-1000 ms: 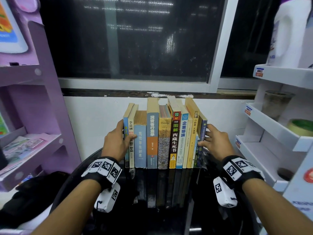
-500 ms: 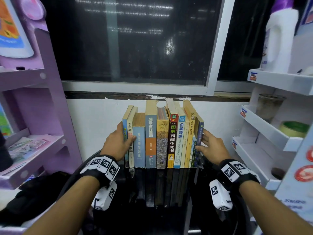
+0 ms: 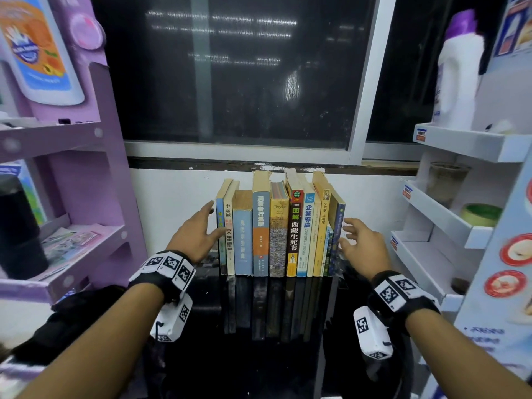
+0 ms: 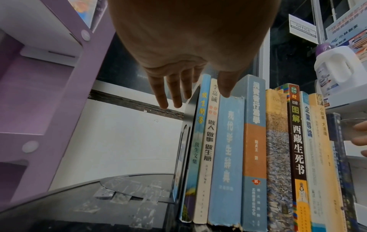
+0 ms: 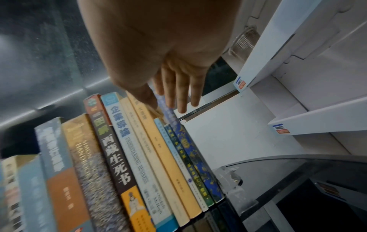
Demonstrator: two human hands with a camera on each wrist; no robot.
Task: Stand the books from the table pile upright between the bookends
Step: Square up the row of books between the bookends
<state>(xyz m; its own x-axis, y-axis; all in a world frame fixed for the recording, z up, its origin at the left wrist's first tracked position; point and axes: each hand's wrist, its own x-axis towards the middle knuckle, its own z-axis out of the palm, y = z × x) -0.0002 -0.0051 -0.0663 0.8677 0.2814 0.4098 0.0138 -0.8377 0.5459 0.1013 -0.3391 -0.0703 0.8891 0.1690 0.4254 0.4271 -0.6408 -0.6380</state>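
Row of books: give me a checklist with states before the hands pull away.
1. Row of books standing between the ends: ok, though the right-hand books lean slightly.
2. Left bookend against the outermost book: ok.
3. Right bookend: cannot tell; only a clear taped base shows.
4. Left hand free: ok, fingers straight, gripping nothing.
5. Right hand free: ok, fingers spread beside the dark blue book.
6. Books left in the table pile: cannot tell, no pile in view.

Left hand and right hand, fingers spread, empty.
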